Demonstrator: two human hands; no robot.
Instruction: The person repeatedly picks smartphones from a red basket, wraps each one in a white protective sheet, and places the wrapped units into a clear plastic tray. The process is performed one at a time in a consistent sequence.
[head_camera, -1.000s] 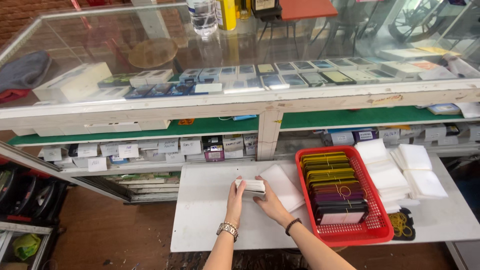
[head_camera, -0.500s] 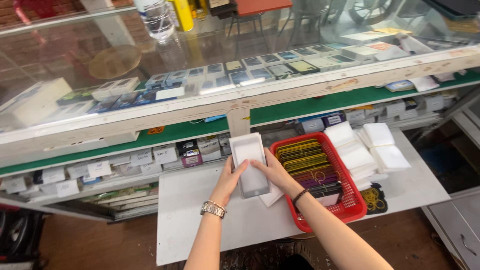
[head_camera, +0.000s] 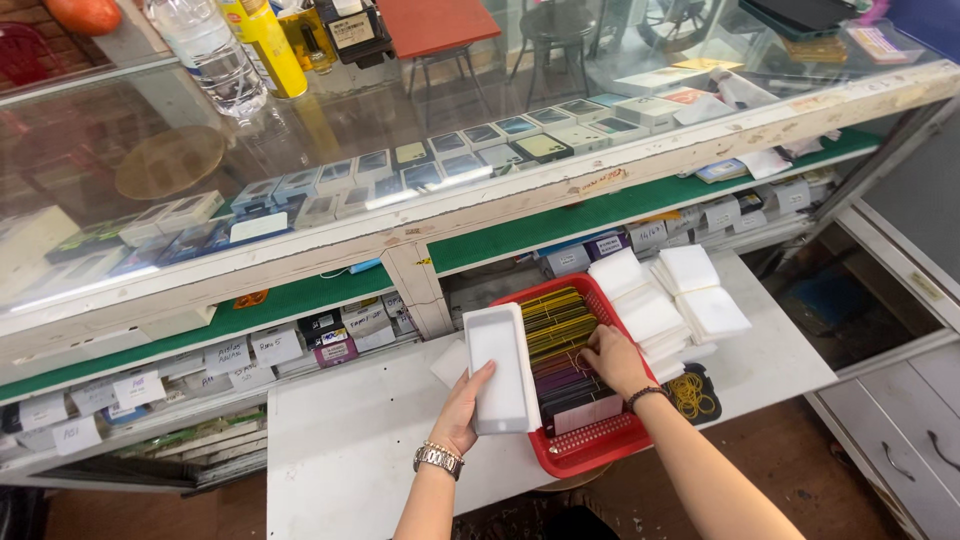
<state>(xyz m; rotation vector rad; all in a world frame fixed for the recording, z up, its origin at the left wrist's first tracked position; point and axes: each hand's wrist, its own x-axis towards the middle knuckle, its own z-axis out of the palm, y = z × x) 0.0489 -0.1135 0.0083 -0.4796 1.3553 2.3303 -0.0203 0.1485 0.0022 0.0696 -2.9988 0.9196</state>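
Left hand (head_camera: 463, 412) at frame centre, closed round white box (head_camera: 497, 368); right hand (head_camera: 612, 358) loosely open, fingertips in red basket (head_camera: 590, 452), gripping nothing visible.

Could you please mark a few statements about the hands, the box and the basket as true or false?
1. The left hand holds a white box. True.
2. The right hand rests on the bare table. False: it reaches into the red basket, onto the stacked cases.
3. The basket is blue. False: it is red.
4. Stacks of white boxes lie to the right of the basket. True.
5. A watch sits on the left wrist. True.
6. The bottle stands on the white table. False: it stands on the glass counter above.
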